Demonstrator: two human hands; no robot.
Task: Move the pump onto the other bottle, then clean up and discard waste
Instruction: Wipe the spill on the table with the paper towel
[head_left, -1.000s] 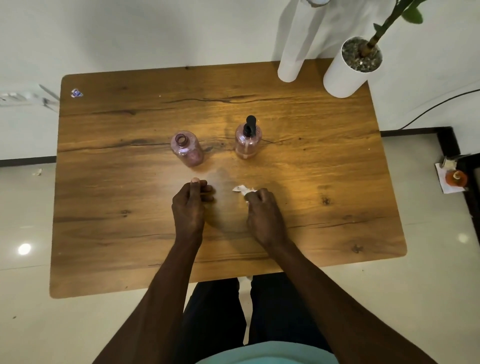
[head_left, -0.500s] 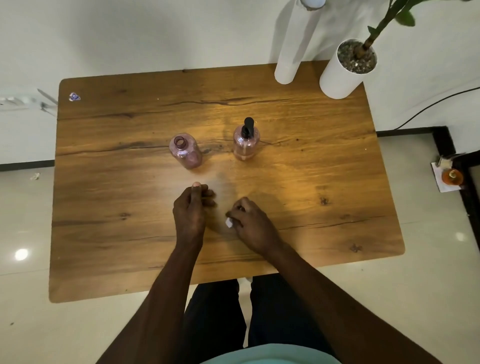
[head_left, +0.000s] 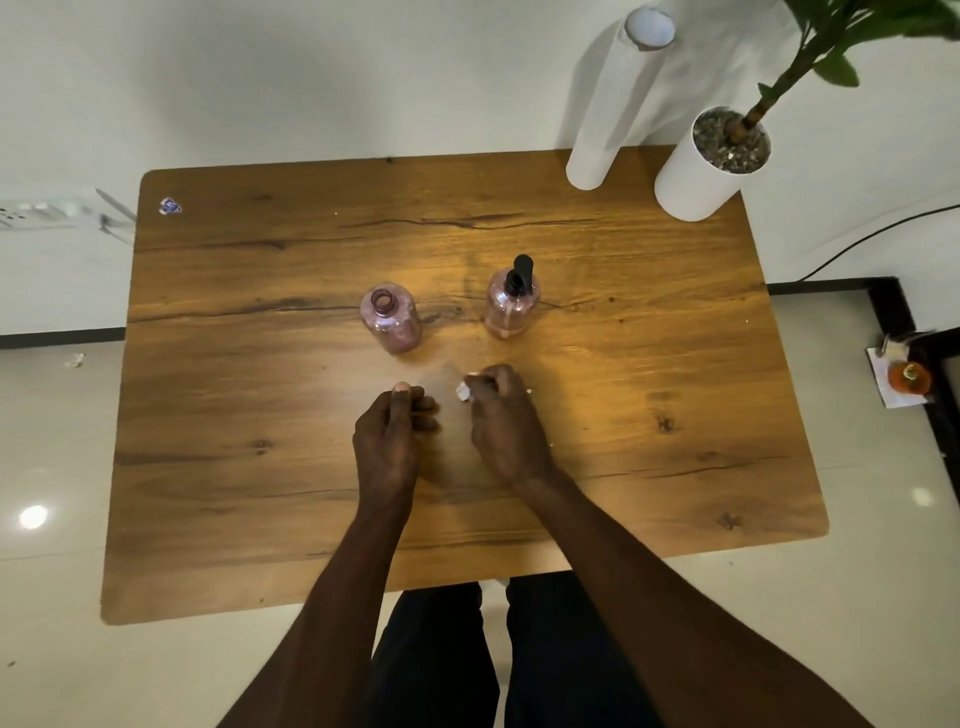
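I find the pump (head_left: 519, 273) seated on the right-hand bottle (head_left: 511, 309), which stands upright on the bench (head_left: 208, 467) beyond my right hand (head_left: 506, 415); the open-necked bottle (head_left: 390, 318) stands upright to its left, beyond my left hand (head_left: 389, 431), the two bottles apart with bare wood between them. I judge the transfer step complete and the clean-up in hand. My right hand is closed on a small wad of white tissue (head_left: 462, 391), pressed to the bench near a faint dull patch that lies between the hands and the bottles — whether that patch is wet residue I cannot tell. My left hand rests on the bench with fingers curled and thumb forward; I see nothing in it, though its underside is hidden. The relation that governs the coming move: the patch lies just ahead and slightly left of the right hand, between the two hands, so the right hand is the nearer and already carries the tissue. A few pale specks lie on the wood just right of that hand and beside its wrist — probably tissue fragments to be collected. No waste receptacle is in view. I judge a wide wiping stroke risks striking the pump bottle directly ahead.
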